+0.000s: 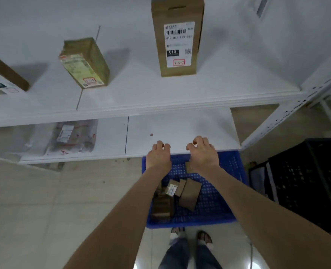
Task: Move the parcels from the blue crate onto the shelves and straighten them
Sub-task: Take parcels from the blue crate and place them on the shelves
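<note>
Left hand point(159, 156), right hand point(203, 154): fingers loosely curled, holding nothing, above lower shelf point(180, 125) edge. Parcels point(189, 193): below, bodyward, in blue crate point(219, 216) (small parcel point(189, 167) beside right hand).

1. A plain white wall point(44, 20) fills the top, softly and evenly lit.
2. Pale beige floor tiles point(34, 210) are glossy and reflect light near the bottom edge.
3. A black perforated crate point(306, 181) stands at right, near a white perforated metal upright point(288, 115).
</note>
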